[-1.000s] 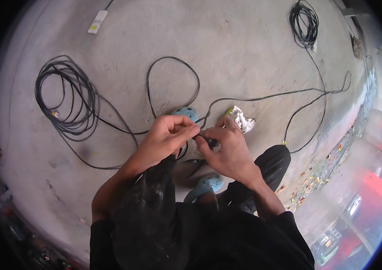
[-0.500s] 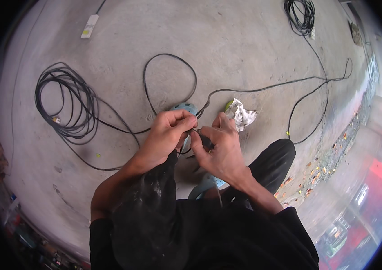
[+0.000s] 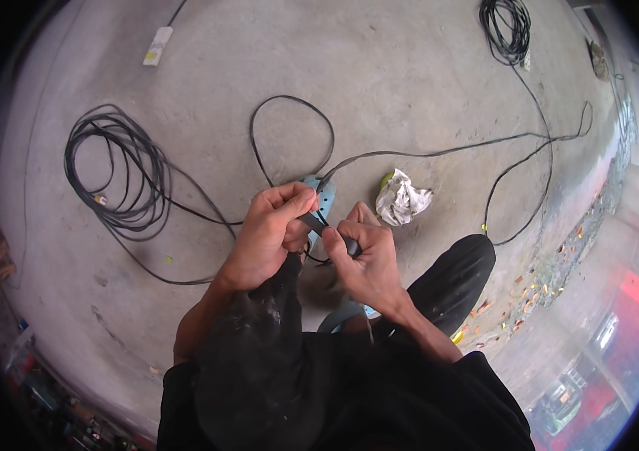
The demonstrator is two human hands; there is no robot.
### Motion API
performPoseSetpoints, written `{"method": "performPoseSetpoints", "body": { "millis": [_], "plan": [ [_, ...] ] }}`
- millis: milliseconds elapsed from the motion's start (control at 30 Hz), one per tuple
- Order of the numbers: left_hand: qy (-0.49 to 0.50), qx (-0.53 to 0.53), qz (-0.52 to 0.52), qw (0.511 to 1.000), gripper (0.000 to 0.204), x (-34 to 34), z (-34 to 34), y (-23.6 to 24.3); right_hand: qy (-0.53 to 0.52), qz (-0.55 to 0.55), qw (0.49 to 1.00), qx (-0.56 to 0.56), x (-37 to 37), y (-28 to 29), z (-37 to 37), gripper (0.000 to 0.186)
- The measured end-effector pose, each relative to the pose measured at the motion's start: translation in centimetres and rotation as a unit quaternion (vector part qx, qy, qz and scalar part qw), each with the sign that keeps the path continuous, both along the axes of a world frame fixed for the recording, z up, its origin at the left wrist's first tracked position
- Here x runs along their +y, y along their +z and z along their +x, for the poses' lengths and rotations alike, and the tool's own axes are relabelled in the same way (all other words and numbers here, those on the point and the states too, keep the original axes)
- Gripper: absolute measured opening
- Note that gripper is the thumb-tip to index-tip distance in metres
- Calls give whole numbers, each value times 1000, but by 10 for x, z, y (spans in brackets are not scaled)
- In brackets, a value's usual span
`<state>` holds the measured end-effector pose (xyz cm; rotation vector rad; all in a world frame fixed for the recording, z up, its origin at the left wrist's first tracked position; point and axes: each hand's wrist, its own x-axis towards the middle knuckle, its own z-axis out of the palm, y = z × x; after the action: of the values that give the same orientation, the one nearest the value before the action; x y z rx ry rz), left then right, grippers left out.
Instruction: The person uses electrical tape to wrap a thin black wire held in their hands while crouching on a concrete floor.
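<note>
My left hand [image 3: 259, 233] is closed, pinching the black cable [image 3: 417, 154] between thumb and fingers above my left foot. A short flat strip of black tape [image 3: 312, 221] stretches from its fingertips to my right hand [image 3: 373, 263]. That hand is closed around a dark roll of tape [image 3: 352, 246], mostly covered by the fingers. From my grip the cable runs off to the right, and a large loop [image 3: 291, 98] of it lies just beyond my hands. The exact spot where tape meets cable is hidden by my left fingers.
Coiled black cable [image 3: 112, 218] lies at the left, another coil [image 3: 505, 34] at the far right. Crumpled white paper [image 3: 403, 199] sits right of my hands. A white power strip [image 3: 157, 46] lies far left. Light blue clogs [image 3: 325, 197] are on my feet.
My hands have moved slightly apart, and a strip of black tape now shows stretched between them. More of the left clog is visible beyond my fingers.
</note>
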<state>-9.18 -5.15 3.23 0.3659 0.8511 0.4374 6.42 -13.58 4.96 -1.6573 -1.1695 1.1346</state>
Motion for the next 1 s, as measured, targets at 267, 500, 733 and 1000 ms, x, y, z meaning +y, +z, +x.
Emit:
{"method": "performPoseSetpoints", "body": {
  "millis": [267, 500, 733, 1000],
  "plan": [
    [-36, -69, -28, 997, 17, 8, -10, 18, 20, -18, 999, 30, -3, -3, 13, 21],
    [-165, 64, 315, 933, 36, -2, -21, 34, 61, 13, 997, 47, -1, -9, 17, 21],
    [-98, 148, 356, 918, 15, -11, -9, 56, 28, 82, 995, 41, 10, -15, 6, 16],
    [-85, 104, 248, 959, 25, -13, -12, 48, 23, 143, 989, 41, 11, -24, 5, 15]
  ]
}}
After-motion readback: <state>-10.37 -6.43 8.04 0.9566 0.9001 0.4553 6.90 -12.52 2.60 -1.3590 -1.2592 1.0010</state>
